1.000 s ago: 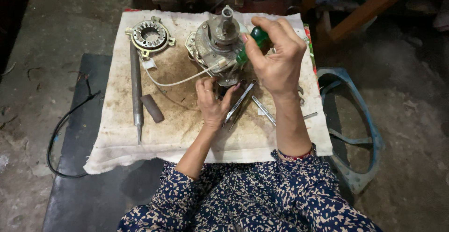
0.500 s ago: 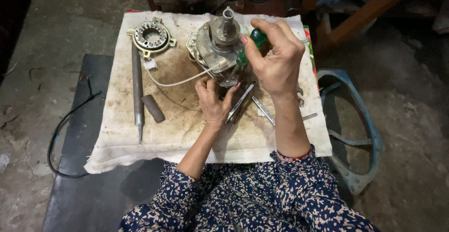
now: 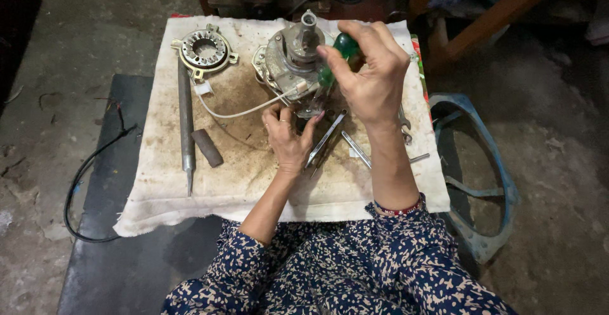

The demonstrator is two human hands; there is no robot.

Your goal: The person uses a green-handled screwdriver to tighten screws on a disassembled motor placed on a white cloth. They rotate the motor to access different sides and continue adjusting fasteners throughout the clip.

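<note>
Two hands at a small motor housing on a stained cloth

The grey metal motor housing (image 3: 288,61) sits at the far middle of the white cloth (image 3: 254,182) covering the tabletop; the right hand (image 3: 371,77) is closed around a green-handled screwdriver (image 3: 336,58) held against its near side, while the left hand (image 3: 288,137) rests just below it, fingers curled at its base — whether it grips anything I cannot tell. A white wire (image 3: 241,111) trails left toward a ringed stator (image 3: 204,50); a long steel rod (image 3: 185,121) and a short dark cylinder (image 3: 207,147) lie beside it. Loose metal tools (image 3: 355,149) lie under the right wrist — a blue frame (image 3: 482,182) rests on the floor to the right.
</note>
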